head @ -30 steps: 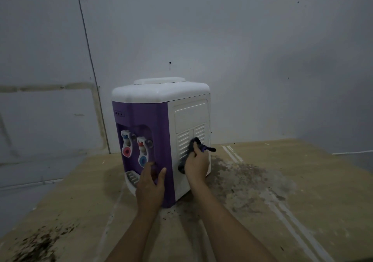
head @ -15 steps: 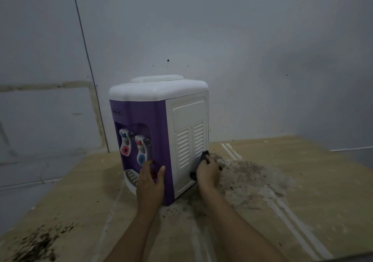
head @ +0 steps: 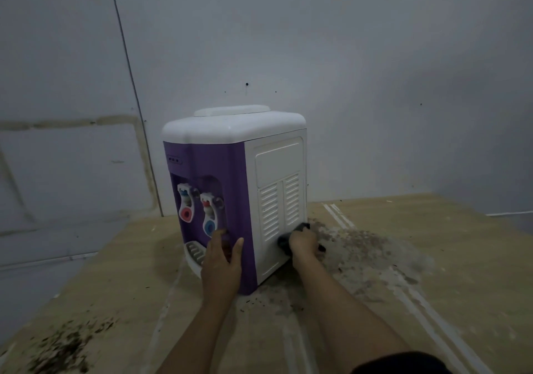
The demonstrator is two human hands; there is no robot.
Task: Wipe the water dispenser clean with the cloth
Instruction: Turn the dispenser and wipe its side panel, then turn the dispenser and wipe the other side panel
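Dispenser (head: pixel 236 189) mid-frame, upright; left hand (head: pixel 221 261) flat, bracing purple front; right hand (head: pixel 303 242) bunches cloth (head: pixel 288 236) at side panel's low rear corner, unwiped vents directly above.

surface: tan board floor (head: pixel 432 258) | on it: water dispenser (head: pixel 236 189), upright | dark debris patch (head: pixel 57 347) front-left
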